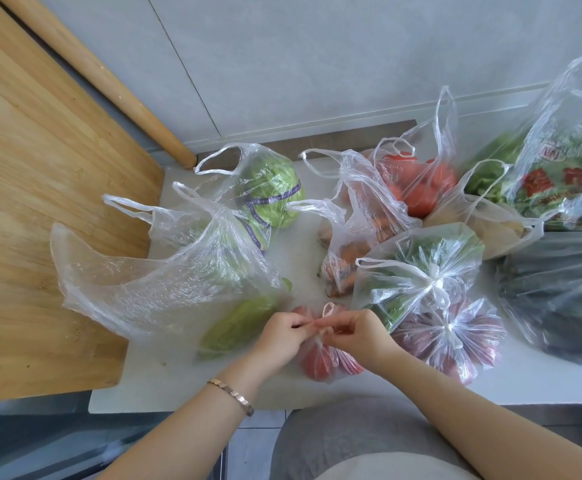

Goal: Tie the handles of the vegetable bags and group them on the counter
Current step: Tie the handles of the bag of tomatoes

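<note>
Near the counter's front edge lies a small clear bag of red vegetables [320, 362]. My left hand [279, 336] and my right hand [362, 332] each pinch one of its thin handles just above it, with a handle loop sticking up between them. Right of it sit two tied bags: one of purple onions [455, 337] and one of green leaves [421, 265]. Untied bags stand farther back: cabbage [268, 195], carrots [348, 251] and tomatoes [417, 181]. A large limp bag with a pale green vegetable [234, 323] lies to the left.
A wooden board [40, 202] and a rolling pin [109, 84] lean at the left. At the right stand a printed bag of greens [559, 174], a bag of potatoes [490, 223] and a dark bag [559, 299]. The white counter [178, 386] ends just before my body.
</note>
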### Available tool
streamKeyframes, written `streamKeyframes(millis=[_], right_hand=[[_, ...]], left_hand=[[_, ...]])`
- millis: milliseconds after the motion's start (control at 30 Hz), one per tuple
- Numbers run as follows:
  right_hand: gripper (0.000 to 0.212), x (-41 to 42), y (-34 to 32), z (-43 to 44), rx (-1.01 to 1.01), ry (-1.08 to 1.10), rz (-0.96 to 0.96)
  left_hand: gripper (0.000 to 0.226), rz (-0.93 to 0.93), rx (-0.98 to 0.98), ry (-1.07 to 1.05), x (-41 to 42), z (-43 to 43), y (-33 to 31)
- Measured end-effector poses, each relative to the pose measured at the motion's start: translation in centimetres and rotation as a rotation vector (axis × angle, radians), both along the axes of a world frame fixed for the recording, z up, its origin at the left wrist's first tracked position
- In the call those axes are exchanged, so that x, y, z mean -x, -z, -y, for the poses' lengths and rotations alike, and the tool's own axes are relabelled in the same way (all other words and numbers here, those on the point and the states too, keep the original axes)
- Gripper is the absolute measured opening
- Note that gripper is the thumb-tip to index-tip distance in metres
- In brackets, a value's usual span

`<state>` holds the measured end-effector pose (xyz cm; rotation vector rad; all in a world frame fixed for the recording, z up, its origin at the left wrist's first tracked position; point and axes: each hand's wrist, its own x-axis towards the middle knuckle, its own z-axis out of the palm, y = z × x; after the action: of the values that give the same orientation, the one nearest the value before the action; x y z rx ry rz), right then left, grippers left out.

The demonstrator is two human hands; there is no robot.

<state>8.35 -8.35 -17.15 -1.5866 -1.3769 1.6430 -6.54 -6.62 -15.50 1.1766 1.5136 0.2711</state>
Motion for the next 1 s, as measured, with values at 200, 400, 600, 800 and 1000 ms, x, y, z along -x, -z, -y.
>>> streamKeyframes(millis=[200,400,600,800,1000], right_hand=[[0.002,0.0,1.3,-0.7,-0.877,-0.268,0.534],[0.007,0.2,0.9,-0.2,-0.697,-0.308,0.521],[0.008,0.7,0.4,0.0,-0.060,0.084,0.150],[0.014,0.4,-0.7,0.0,0.154,0.166,-0.234],[0.018,0.6,1.1,0.0,-0.222,0.045,0.064]], left_hand=[[0.026,0.096,0.246,-0.164,0.4,-0.4,-0.1],[0.030,0.112,0.315,-0.181,0.6,-0.5,-0.1],[0.019,0.122,0.278,-0.200,0.4,-0.4,-0.1],[0.018,-0.029,-0.047,-0.098,0.1,0.0,-0.2],[0.020,0.044,0.153,-0.155,0.1,-0.3,-0.1]])
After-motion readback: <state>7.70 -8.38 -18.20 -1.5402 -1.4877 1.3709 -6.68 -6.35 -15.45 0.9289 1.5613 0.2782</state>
